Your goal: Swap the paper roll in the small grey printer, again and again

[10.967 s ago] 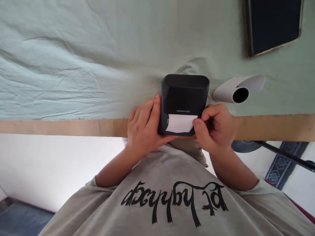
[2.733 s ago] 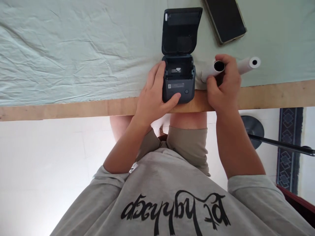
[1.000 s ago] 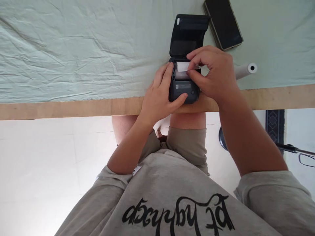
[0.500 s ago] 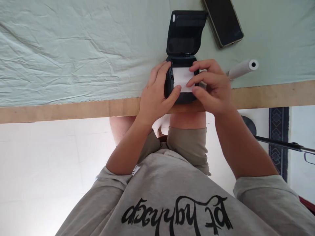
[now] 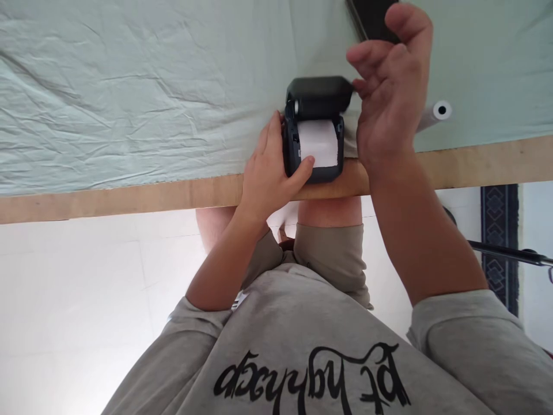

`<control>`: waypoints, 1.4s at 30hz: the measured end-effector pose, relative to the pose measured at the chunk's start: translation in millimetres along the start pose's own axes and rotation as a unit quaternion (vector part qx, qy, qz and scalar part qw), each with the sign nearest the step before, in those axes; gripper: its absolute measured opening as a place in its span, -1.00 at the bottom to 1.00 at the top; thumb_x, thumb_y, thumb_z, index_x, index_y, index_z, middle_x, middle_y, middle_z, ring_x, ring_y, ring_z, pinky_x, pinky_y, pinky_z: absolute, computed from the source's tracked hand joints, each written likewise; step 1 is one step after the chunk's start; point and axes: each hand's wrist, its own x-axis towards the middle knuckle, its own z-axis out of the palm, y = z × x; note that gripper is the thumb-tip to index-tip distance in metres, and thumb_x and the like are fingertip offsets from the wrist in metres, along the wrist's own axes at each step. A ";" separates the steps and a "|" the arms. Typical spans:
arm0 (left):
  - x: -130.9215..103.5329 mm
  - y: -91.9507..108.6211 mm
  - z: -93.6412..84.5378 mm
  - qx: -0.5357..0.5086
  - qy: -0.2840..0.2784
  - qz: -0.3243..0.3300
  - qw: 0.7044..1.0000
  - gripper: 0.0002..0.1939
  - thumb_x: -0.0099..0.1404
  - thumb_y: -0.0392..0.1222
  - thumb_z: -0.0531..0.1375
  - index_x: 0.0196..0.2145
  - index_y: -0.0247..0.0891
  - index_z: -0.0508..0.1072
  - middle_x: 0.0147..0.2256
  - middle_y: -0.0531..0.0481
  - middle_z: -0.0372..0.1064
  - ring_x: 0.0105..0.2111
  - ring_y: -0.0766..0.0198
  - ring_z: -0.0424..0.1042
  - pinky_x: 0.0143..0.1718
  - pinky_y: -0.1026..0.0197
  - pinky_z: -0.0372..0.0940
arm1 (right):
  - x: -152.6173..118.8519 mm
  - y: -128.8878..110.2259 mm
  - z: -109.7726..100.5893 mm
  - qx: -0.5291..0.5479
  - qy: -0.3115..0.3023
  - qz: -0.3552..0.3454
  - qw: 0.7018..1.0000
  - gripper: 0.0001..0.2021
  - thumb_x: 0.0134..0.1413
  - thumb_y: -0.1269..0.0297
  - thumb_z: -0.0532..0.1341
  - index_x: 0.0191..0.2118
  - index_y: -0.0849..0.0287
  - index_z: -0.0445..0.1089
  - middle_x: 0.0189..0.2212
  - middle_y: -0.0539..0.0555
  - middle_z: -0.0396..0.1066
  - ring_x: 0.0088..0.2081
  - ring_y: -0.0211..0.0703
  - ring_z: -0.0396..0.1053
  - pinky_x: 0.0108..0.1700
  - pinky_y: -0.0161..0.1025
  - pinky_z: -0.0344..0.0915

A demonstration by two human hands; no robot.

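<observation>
A small black receipt printer (image 5: 314, 174) sits at the table's front edge, its lid (image 5: 319, 97) partly raised. White paper (image 5: 318, 144) fills its compartment. My left hand (image 5: 270, 170) grips the printer's left side, the thumb on the front rim by the paper. My right hand (image 5: 395, 98) is raised to the right of the lid, palm towards me and fingers apart. A fingertip of it is beside the lid's right corner; whether it presses there I cannot make out.
A dark phone (image 5: 372, 20) lies at the back, partly hidden by my right hand. To the right is a white paper roll (image 5: 435, 113). A pale green cloth (image 5: 151, 86) covers the table up to its wooden edge (image 5: 129, 193).
The lid has swung down from fully raised to partly raised. My right hand has left the paper and moved up and right to beside the lid. My left hand stays on the printer.
</observation>
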 end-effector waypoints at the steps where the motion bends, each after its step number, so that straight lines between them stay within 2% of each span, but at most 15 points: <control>1: -0.2 0.3 -0.1 0.001 0.001 0.001 1.000 -0.22 0.36 0.18 0.21 0.41 -0.06 0.07 0.41 -0.17 0.12 0.39 -0.09 0.19 0.41 -0.12 0.16 | -4.3 1.2 -0.2 0.040 0.045 -0.008 0.998 -0.62 0.25 -0.12 -0.05 0.10 -0.24 0.20 0.04 0.04 0.46 0.19 0.08 0.39 0.09 0.12 0.39; 3: -0.7 2.1 -0.7 0.002 0.004 0.001 1.000 -0.23 0.37 0.16 0.21 0.41 -0.05 0.06 0.41 -0.16 0.13 0.39 -0.07 0.19 0.41 -0.11 0.17 | -13.4 2.4 1.1 0.098 0.093 -0.035 0.990 -0.76 0.21 0.01 0.11 -0.07 -0.09 0.31 -0.12 0.04 0.48 0.02 -0.01 0.47 0.07 0.05 0.41; 5: -1.0 5.1 -2.1 0.002 0.006 0.005 1.000 -0.24 0.39 0.11 0.20 0.42 -0.03 0.04 0.41 -0.11 0.13 0.39 -0.04 0.19 0.40 -0.09 0.19 | -20.9 2.7 3.7 0.078 0.056 -0.052 0.994 -0.78 0.16 0.05 0.22 -0.10 -0.04 0.35 -0.10 0.03 0.46 -0.01 -0.06 0.47 0.06 -0.01 0.43; 8: -1.4 9.4 -5.0 -0.001 0.001 0.034 0.999 -0.28 0.42 0.10 0.15 0.43 -0.02 0.03 0.41 -0.03 0.12 0.40 0.01 0.16 0.38 -0.08 0.23 | -26.7 4.3 5.9 0.005 -0.028 -0.027 0.999 -0.64 0.13 -0.12 0.30 -0.04 -0.10 0.37 0.00 0.01 0.48 -0.01 -0.05 0.46 0.03 -0.04 0.45; 11: -2.1 11.1 -7.2 0.012 -0.015 0.049 0.999 -0.36 0.46 0.15 0.10 0.39 -0.05 0.16 0.38 -0.08 0.12 0.38 0.01 0.18 0.35 -0.09 0.27 | -26.6 6.3 3.0 -0.024 -0.062 -0.013 0.998 -0.51 0.11 -0.28 0.26 0.01 -0.09 0.37 -0.02 0.03 0.51 -0.04 -0.04 0.46 0.09 -0.01 0.43; 17: -3.0 11.3 -7.6 0.019 -0.011 0.044 0.999 -0.43 0.47 0.17 0.09 0.34 -0.02 0.22 0.37 -0.08 0.13 0.36 0.03 0.20 0.34 -0.10 0.28 | -19.6 8.4 -8.2 -0.002 -0.134 0.020 0.991 -0.43 0.01 -0.36 0.29 0.02 -0.12 0.37 -0.01 0.01 0.52 0.00 0.01 0.48 0.12 0.02 0.45; 24: -0.7 10.8 -7.3 0.009 -0.007 0.047 0.999 -0.44 0.44 0.12 0.12 0.32 -0.05 0.28 0.34 -0.16 0.17 0.37 0.00 0.19 0.26 -0.14 0.36 | -17.4 5.2 -10.8 0.002 -0.170 0.020 0.985 -0.49 0.04 -0.31 0.30 0.03 -0.19 0.35 0.08 -0.03 0.48 0.10 0.05 0.44 0.20 0.04 0.42; 28: -0.2 8.3 -4.7 -0.002 0.008 0.041 0.999 -0.50 0.46 0.20 0.08 0.27 0.04 0.34 0.32 -0.08 0.22 0.36 -0.03 0.23 0.32 -0.15 0.32 | -18.6 1.7 -11.5 -0.006 -0.173 0.013 0.985 -0.54 0.08 -0.27 0.29 0.03 -0.22 0.36 0.11 -0.06 0.47 0.13 0.04 0.42 0.23 0.04 0.41; 34: 1.7 1.7 -0.4 -0.014 0.024 0.052 0.998 -0.49 0.45 0.22 0.10 0.24 0.04 0.38 0.31 -0.07 0.25 0.34 -0.06 0.25 0.32 -0.21 0.33 | -20.3 3.6 -10.7 -0.005 -0.166 -0.010 0.986 -0.54 0.13 -0.21 0.29 0.06 -0.13 0.38 0.07 -0.02 0.47 0.12 0.04 0.44 0.25 0.12 0.40; 37: 3.0 0.8 -0.1 -0.020 0.023 0.051 0.998 -0.50 0.43 0.25 0.11 0.23 0.09 0.38 0.31 0.02 0.28 0.35 -0.08 0.24 0.33 -0.25 0.30 | -19.3 7.3 -10.8 0.006 -0.167 -0.019 0.986 -0.58 0.13 -0.15 0.32 0.05 -0.15 0.40 0.03 -0.03 0.48 0.08 0.00 0.45 0.22 0.08 0.41; 42: 2.8 8.0 -4.2 0.014 0.002 0.019 1.000 -0.49 0.46 0.23 0.06 0.26 0.05 0.35 0.33 0.00 0.24 0.37 0.01 0.22 0.36 -0.17 0.29 | -17.9 11.5 -12.0 -0.002 -0.167 -0.030 0.985 -0.51 0.08 -0.24 0.31 0.06 -0.17 0.39 0.04 -0.01 0.48 0.10 0.07 0.44 0.22 0.16 0.40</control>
